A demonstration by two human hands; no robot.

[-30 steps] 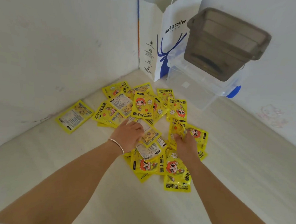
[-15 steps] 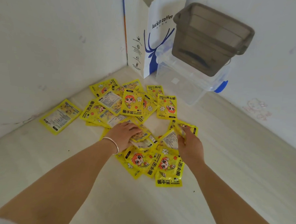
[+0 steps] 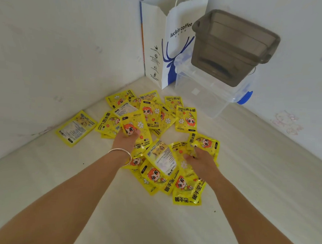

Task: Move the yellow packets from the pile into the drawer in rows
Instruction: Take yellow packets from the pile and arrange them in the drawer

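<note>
The pile of glossy yellow hand-warmer packets lies on the pale floor, the left hand gripping one packet, the right hand pinching another, the smoky-grey plastic drawer at 1 o'clock.

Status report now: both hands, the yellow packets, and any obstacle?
Left hand grips one packet. Right hand grips packets in the pile. No packets seen in clear bin. Grey box sits atop it.
</note>
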